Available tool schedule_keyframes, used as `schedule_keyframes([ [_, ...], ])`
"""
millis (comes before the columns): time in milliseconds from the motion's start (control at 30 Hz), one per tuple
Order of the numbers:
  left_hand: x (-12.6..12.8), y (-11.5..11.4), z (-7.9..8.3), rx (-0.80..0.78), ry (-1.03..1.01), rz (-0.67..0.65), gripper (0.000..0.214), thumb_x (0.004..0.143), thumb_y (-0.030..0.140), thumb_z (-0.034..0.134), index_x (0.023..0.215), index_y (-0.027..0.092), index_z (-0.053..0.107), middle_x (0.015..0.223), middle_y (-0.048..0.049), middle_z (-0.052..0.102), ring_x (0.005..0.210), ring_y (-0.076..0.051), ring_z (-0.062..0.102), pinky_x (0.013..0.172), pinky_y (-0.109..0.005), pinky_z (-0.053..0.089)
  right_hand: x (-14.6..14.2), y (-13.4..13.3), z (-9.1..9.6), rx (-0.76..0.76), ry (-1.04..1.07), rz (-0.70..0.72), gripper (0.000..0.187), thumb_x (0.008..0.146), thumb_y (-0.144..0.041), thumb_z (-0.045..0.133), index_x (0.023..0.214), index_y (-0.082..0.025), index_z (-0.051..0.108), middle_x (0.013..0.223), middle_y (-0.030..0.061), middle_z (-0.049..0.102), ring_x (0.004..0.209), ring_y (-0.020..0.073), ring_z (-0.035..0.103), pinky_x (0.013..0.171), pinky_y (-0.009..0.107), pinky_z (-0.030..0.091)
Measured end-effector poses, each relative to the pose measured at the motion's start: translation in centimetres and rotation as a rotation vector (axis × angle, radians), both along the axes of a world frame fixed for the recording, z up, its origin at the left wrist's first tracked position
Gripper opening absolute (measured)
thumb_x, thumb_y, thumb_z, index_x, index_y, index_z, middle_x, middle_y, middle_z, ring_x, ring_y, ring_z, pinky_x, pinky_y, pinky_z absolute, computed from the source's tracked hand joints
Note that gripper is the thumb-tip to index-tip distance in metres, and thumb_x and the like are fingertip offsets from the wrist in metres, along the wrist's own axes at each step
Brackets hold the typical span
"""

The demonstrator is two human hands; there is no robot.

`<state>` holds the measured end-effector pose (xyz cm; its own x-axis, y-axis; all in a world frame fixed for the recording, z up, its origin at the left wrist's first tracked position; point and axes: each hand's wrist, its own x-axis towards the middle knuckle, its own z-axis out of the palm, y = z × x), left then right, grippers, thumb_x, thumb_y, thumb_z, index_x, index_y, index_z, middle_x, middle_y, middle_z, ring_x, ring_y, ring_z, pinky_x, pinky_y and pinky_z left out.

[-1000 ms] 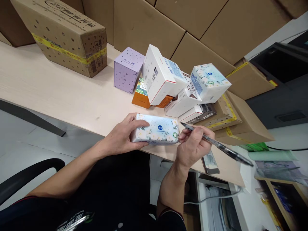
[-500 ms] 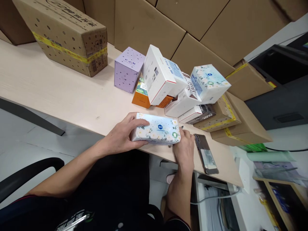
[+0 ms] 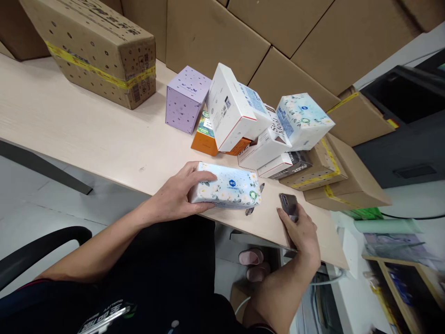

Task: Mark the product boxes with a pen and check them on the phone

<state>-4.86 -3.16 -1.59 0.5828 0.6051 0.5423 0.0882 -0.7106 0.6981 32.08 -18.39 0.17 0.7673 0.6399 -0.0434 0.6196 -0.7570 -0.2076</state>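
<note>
My left hand (image 3: 181, 191) is closed around one end of a white-and-blue flowered tissue pack (image 3: 231, 186), thumb on top. The pack is at the front edge of the table (image 3: 114, 153). My right hand (image 3: 301, 230) lies over a smartphone (image 3: 288, 204) on the table, its thumb and fingers around the sides; only the phone's upper end with the camera lenses shows clearly. Beneath the tissue pack a slim dark object (image 3: 249, 211) sticks out on two sides, mostly hidden, and I cannot make out its kind.
Behind my hands stand a purple box (image 3: 186, 102), an orange box (image 3: 205, 144), stacked white boxes (image 3: 227, 109) and another flowered tissue pack (image 3: 304, 118). A taped carton (image 3: 104, 60) sits at the back left. Large cartons (image 3: 212, 41) line the back. A chair armrest (image 3: 48, 248) is at lower left.
My right hand has moved right, from beside the tissue pack's end onto the smartphone. The left hand and tissue pack have stayed in place. The slim dark object shows more now.
</note>
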Motion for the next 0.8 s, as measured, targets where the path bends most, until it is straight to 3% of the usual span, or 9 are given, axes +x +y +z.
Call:
schedule_keyframes([
  [200, 0.0, 0.0, -0.1, 0.001, 0.008, 0.007, 0.057, 0.086, 0.03, 0.081, 0.136, 0.032, 0.053, 0.124, -0.0068, 0.053, 0.116, -0.024, 0.061, 0.094, -0.037, 0.056, -0.2, 0.1, -1.0, 0.115, -0.102, 0.065, 0.091, 0.085, -0.074, 0.046, 0.147, -0.008, 0.056, 0.13, 0.0273, 0.07, 0.123, 0.0438, 0.06, 0.108, 0.057, 0.043],
  [367, 0.1, 0.1, -0.1, 0.019, -0.009, 0.01, 0.059, 0.085, 0.028, 0.082, 0.136, 0.032, 0.053, 0.122, -0.0064, 0.054, 0.115, -0.024, 0.06, 0.095, -0.037, 0.056, -1.1, -0.6, -0.6, 0.229, -0.035, 0.072, 0.087, 0.08, -0.071, 0.059, 0.144, -0.011, 0.061, 0.128, 0.0252, 0.073, 0.12, 0.041, 0.063, 0.108, 0.057, 0.045],
  [433, 0.1, 0.1, 0.0, 0.026, -0.012, 0.009, 0.058, 0.086, 0.029, 0.081, 0.136, 0.032, 0.053, 0.121, -0.0061, 0.054, 0.115, -0.024, 0.06, 0.095, -0.037, 0.055, -1.4, -1.2, -0.1, 0.367, 0.038, 0.042, 0.083, 0.077, -0.068, 0.066, 0.141, -0.014, 0.064, 0.126, 0.0221, 0.074, 0.116, 0.0376, 0.065, 0.106, 0.055, 0.048],
  [533, 0.1, 0.1, 0.1, 0.032, -0.005, 0.005, 0.056, 0.087, 0.029, 0.08, 0.135, 0.031, 0.052, 0.12, -0.0061, 0.054, 0.116, -0.025, 0.059, 0.094, -0.037, 0.055, -2.1, -1.7, 1.2, 0.718, 0.188, -0.023, 0.072, 0.075, -0.065, 0.07, 0.129, -0.017, 0.069, 0.115, 0.0175, 0.076, 0.103, 0.0316, 0.071, 0.095, 0.049, 0.055],
  [600, 0.0, 0.1, 0.0, 0.029, -0.005, 0.011, 0.055, 0.087, 0.029, 0.08, 0.135, 0.03, 0.053, 0.121, -0.0064, 0.054, 0.117, -0.025, 0.058, 0.093, -0.036, 0.055, -2.9, -1.7, 2.2, 0.925, 0.372, -0.048, 0.066, 0.082, -0.071, 0.059, 0.121, -0.02, 0.072, 0.11, 0.0171, 0.076, 0.097, 0.0318, 0.073, 0.087, 0.049, 0.059],
  [700, -0.1, 0.2, -0.1, 0.021, 0.006, 0.017, 0.056, 0.087, 0.029, 0.079, 0.136, 0.03, 0.052, 0.123, -0.0066, 0.052, 0.117, -0.024, 0.058, 0.094, -0.036, 0.055, -4.9, -1.1, 3.3, 1.064, 0.722, -0.012, 0.071, 0.092, -0.076, 0.032, 0.119, -0.026, 0.074, 0.113, 0.0174, 0.076, 0.1, 0.0346, 0.075, 0.086, 0.054, 0.06],
  [800, 0.0, 0.2, -0.2, 0.021, 0.015, 0.019, 0.057, 0.087, 0.028, 0.08, 0.136, 0.03, 0.052, 0.122, -0.0067, 0.052, 0.118, -0.024, 0.058, 0.095, -0.036, 0.055, -7.2, -0.8, 3.3, 1.1, 0.943, 0.039, 0.066, 0.095, -0.069, 0.03, 0.121, -0.028, 0.074, 0.123, 0.0168, 0.075, 0.116, 0.0371, 0.072, 0.098, 0.059, 0.057],
])
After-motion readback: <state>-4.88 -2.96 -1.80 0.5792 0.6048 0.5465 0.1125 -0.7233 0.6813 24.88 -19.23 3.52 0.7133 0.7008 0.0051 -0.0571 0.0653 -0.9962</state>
